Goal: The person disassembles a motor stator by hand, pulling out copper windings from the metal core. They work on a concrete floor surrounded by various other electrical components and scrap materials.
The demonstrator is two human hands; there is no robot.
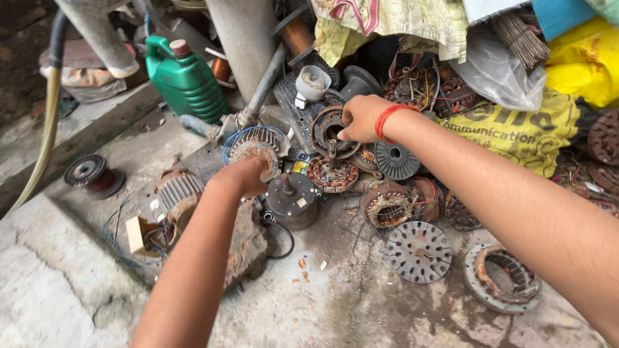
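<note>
My left hand [244,175] is closed around a round wound stator [256,149] with a blue wire looped at its edge, beside a dark fan motor [291,198] with a short shaft. My right hand [362,118], a red thread on its wrist, pinches the inner rim of a rusty ring-shaped motor housing [327,129] in the scrap pile. A copper-wound stator with a spindle [333,173] lies just below that housing, between my two hands.
A green plastic jug [186,78] stands at the back left beside a concrete post [242,45]. A slotted metal disc [418,251], a wound ring [503,277], a wire spool [90,174] and a brick [248,245] lie on the concrete floor. Sacks and plastic bags [509,129] are heaped at the back right.
</note>
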